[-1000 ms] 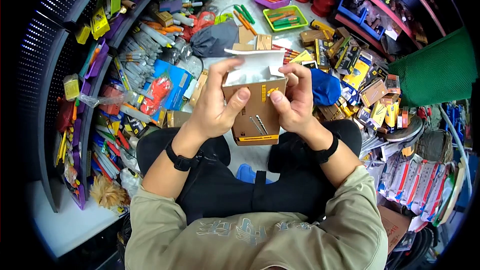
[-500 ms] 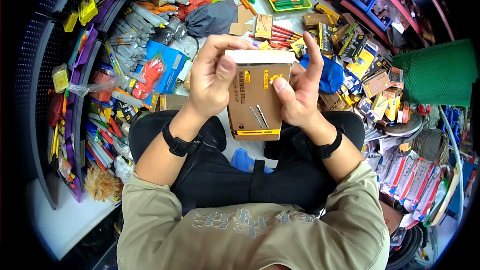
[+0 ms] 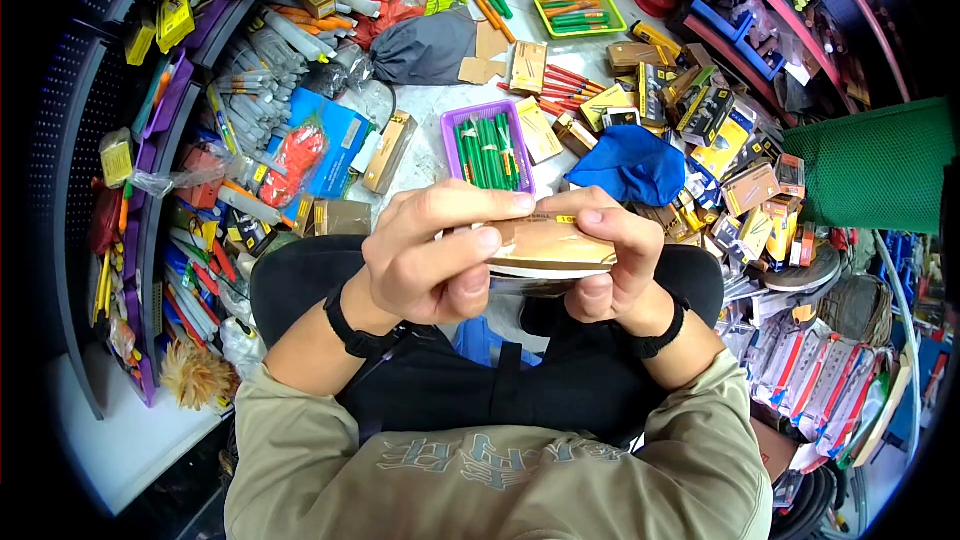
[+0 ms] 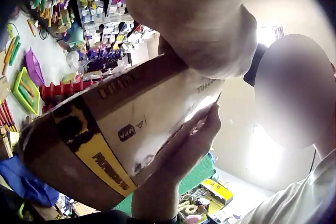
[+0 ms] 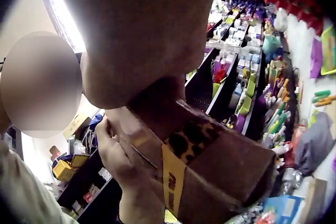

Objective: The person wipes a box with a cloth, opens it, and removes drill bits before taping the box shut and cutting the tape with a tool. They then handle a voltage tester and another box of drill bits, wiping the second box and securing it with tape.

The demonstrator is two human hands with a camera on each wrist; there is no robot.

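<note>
A brown cardboard drill-bit box (image 3: 555, 243) with a yellow band is held between both hands over the lap, tipped so its narrow end faces up in the head view. My left hand (image 3: 425, 252) grips one end with curled fingers and thumb. At the other end my right hand (image 3: 622, 252) pinches the box between fingers and thumb. In the left wrist view the printed sides of the box (image 4: 126, 129) fill the middle. The right wrist view shows the box (image 5: 215, 166) from its other side, its yellow band running across it.
Beyond the hands a purple basket (image 3: 448, 145) holds green drill-bit tubes. A blue cloth bag (image 3: 630, 165) and many small boxes (image 3: 735, 140) pile up at the right. Grey tubes (image 3: 255, 90) and shelving (image 3: 60, 240) stand at the left. A green-yellow basket (image 3: 622, 25) is farther back.
The box was upright with its top flap raised, then the flap came down. Now it is tipped over and lower, with both hands closer round it, exposing the purple basket behind.
</note>
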